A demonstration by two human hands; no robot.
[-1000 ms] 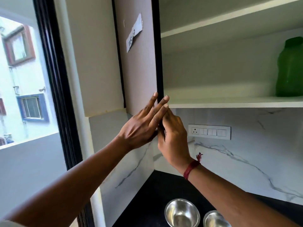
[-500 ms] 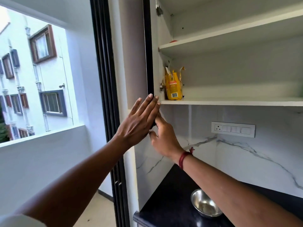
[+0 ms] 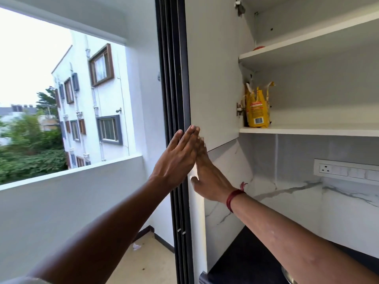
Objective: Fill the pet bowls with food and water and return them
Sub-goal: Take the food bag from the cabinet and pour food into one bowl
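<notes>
A yellow food bag (image 3: 257,109) with a torn-open top stands on the lower cupboard shelf (image 3: 307,131), at its left end. The white cupboard door (image 3: 213,78) is swung wide open to the left. My left hand (image 3: 177,158) is flat with fingers straight, against the door's lower outer edge. My right hand (image 3: 207,171) is flat too, fingers up against the door's bottom corner, a red thread on its wrist. Neither hand holds anything. Only a sliver of a steel bowl (image 3: 288,276) shows at the bottom edge, on the black counter (image 3: 242,269).
A black sliding-door frame (image 3: 174,99) stands just left of the cupboard door, with a balcony and its white parapet (image 3: 71,181) beyond. A white switch panel (image 3: 346,170) sits on the marble wall. The upper shelf (image 3: 307,39) holds a small red object at its left.
The cupboard door has swung further open to the left, both hands following it. My view has turned left, so the bowls have nearly left the frame and the food bag is in sight.
</notes>
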